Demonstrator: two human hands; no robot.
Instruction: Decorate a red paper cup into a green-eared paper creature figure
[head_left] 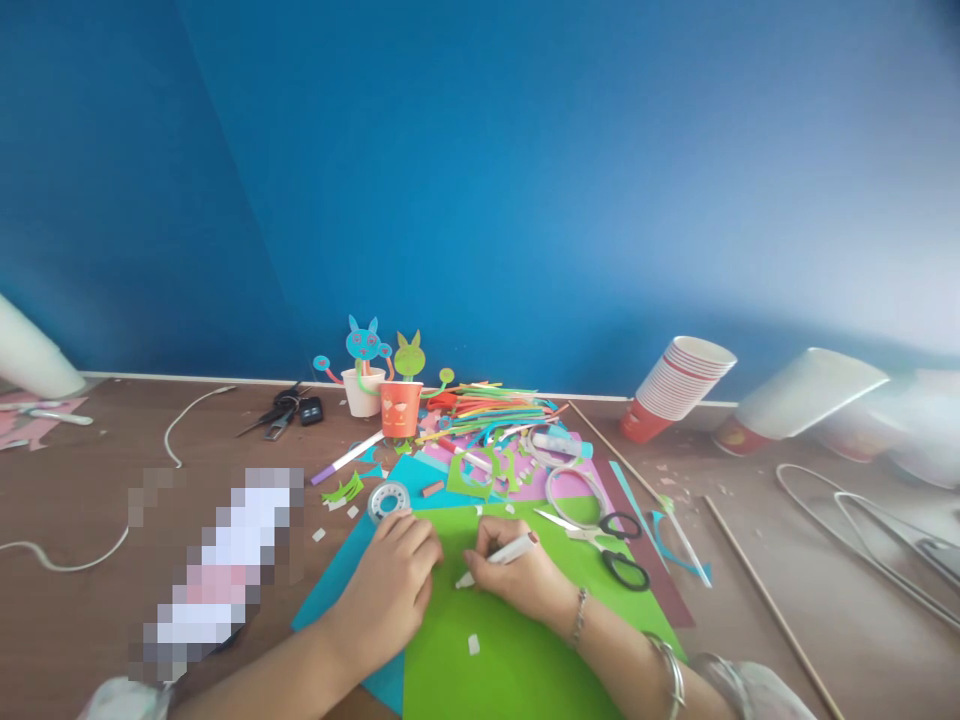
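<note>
Pinched in the right hand (525,582), the white marker (517,547) slants down to the green sheet (510,685), probably for control. The left hand (388,592) rests curled at its edge, likely steadying it; any hold there I cannot tell.

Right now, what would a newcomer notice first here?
Probably the bright green sheet under both hands, the right hand holding a white marker to it. Next, two paper-cup figures, one with a blue head, one with a green head, standing near the blue wall.
</note>
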